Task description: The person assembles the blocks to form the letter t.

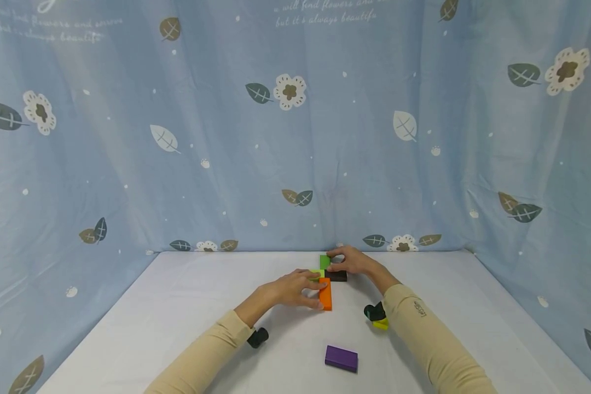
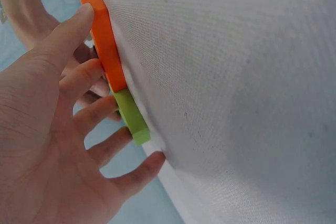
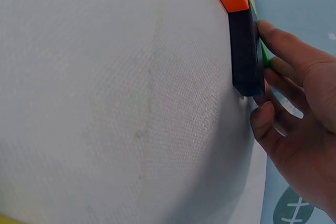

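Four flat blocks form a pinwheel-like cross at the far middle of the white table: green (image 1: 324, 261) behind, lime (image 1: 317, 272) left, black (image 1: 339, 276) right, orange (image 1: 326, 298) in front. My left hand (image 1: 291, 288) lies at its left side, thumb and forefinger touching the orange block (image 2: 107, 51), other fingers spread by the lime block (image 2: 131, 116). From the right comes my right hand (image 1: 355, 261), its thumb at the black block (image 3: 245, 51) and its forefinger reaching the green one. Fingers of both hands stay loosely bent.
A purple block (image 1: 341, 359) lies alone nearer the front. Partly hidden by the right forearm is a yellow block (image 1: 381, 324). Black wrist cameras sit under the left (image 1: 258, 337) and right (image 1: 374, 312) sleeves. A blue patterned curtain (image 1: 295, 148) closes off the back and sides.
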`<state>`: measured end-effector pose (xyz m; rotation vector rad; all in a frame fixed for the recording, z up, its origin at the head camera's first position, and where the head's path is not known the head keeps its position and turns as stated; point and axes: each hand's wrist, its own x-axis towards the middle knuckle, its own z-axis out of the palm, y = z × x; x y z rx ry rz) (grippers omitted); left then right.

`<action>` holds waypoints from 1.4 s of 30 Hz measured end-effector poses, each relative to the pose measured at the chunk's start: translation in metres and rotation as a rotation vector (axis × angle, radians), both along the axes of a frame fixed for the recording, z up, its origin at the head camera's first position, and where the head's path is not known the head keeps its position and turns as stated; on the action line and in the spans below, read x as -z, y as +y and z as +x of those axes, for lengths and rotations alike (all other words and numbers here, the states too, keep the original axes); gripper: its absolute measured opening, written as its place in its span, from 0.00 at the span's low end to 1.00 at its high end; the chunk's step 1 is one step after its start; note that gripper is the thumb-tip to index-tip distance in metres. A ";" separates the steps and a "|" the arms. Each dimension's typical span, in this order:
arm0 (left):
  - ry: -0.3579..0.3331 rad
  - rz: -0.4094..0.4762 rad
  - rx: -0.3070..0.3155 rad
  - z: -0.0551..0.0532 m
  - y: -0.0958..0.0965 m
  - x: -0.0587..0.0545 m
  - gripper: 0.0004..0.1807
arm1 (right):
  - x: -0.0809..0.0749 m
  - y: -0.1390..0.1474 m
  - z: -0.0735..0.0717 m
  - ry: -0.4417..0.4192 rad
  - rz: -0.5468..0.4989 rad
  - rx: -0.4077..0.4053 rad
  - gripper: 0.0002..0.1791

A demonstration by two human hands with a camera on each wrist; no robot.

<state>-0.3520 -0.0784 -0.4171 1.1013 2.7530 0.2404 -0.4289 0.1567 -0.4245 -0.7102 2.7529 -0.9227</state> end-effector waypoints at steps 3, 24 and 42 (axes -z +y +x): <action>0.000 0.001 0.001 0.000 0.000 -0.001 0.36 | 0.001 0.000 -0.001 -0.001 -0.003 0.007 0.29; -0.007 0.013 -0.016 -0.002 0.000 0.000 0.36 | -0.001 0.000 -0.001 0.025 -0.008 -0.014 0.29; 0.002 0.005 0.006 -0.003 -0.003 -0.001 0.31 | -0.004 -0.006 0.003 0.091 0.085 0.017 0.28</action>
